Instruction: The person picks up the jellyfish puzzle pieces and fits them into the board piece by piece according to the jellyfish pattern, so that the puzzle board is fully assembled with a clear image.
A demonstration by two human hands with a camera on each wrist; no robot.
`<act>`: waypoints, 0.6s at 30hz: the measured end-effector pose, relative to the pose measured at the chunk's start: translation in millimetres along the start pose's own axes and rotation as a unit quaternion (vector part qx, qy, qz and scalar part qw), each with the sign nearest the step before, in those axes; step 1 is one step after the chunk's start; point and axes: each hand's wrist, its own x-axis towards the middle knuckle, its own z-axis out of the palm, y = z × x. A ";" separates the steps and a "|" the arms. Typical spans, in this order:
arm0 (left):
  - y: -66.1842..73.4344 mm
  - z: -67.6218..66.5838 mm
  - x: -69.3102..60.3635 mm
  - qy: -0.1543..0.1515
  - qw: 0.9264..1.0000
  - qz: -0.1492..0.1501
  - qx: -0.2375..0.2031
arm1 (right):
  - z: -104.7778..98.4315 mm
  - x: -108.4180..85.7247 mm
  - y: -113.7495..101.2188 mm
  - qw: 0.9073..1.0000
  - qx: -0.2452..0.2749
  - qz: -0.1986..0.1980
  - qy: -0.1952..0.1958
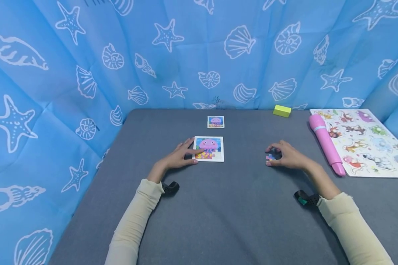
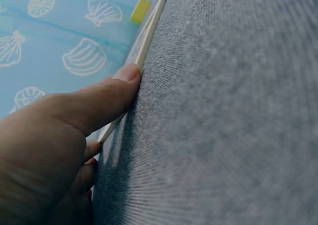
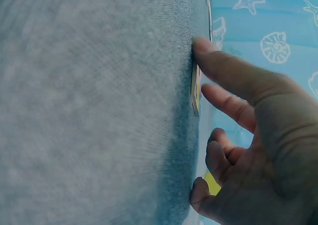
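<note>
A square jigsaw puzzle (image 1: 208,144) with a pink jellyfish picture and a white frame lies on the grey table. Its lower right corner shows a pale gap. My left hand (image 1: 179,156) holds the puzzle by its left side, thumb at the lower left corner and one finger over the picture. The thumb presses the board's edge (image 2: 149,36) in the left wrist view. To the right, my right hand (image 1: 287,156) has thumb and index finger around a small colourful puzzle piece (image 1: 270,157) at the tabletop. Edge-on, the piece (image 3: 196,93) shows below the thumb tip.
A small jellyfish picture card (image 1: 216,122) lies behind the puzzle. At the back stands a yellow-green block (image 1: 282,110). On the right, a pink pen-shaped stick (image 1: 327,144) lies over a white animal board (image 1: 378,143). A blue seashell curtain (image 1: 192,55) hangs behind the table.
</note>
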 end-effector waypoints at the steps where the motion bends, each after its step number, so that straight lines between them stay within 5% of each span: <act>1: 0.3 -0.1 0.0 0.001 1.000 0.000 -0.002 | 0.0 0.0 0.0 1.000 0.001 -0.002 0.000; 11: 0.3 -2.7 -1.9 -0.004 1.000 -0.004 -0.012 | 2.3 5.8 -2.4 0.999 -0.010 -0.033 0.011; 18: 3.3 -4.4 -2.6 0.001 1.000 0.004 -0.013 | 12.4 29.4 -25.7 0.999 -0.014 -0.038 0.014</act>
